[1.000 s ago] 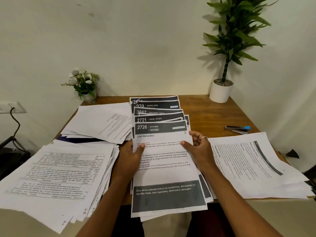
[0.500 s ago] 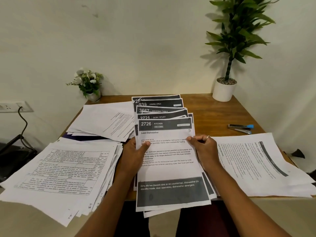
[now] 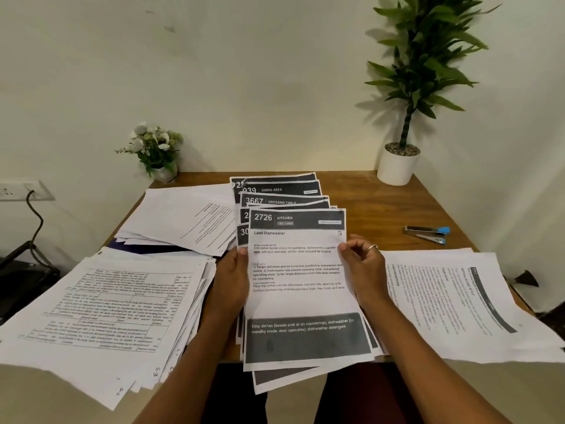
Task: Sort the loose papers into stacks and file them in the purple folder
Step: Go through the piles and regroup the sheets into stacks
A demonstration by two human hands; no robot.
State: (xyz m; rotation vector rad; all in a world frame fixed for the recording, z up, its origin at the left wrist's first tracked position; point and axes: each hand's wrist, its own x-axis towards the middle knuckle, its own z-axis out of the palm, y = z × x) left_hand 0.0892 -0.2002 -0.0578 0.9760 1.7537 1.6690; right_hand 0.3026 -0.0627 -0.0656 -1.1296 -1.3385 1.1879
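Both hands pinch the flat white "2726 Kitchen" sheet [image 3: 298,270] by its side edges: left hand [image 3: 234,278], right hand [image 3: 363,267], over fanned dark-banded papers [image 3: 279,191] on the wooden desk [image 3: 382,209].

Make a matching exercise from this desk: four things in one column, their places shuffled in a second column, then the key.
Things
1. stapler
2. white-flowered plant
3. tall plant in white pot
4. 2726 KITCHEN sheet

Places
A. far left corner of the table
B. gripped at its side edges by the left hand and right hand
C. on the table's right side, beyond the right-hand papers
D. far right corner of the table

Pairs: 1-C, 2-A, 3-D, 4-B
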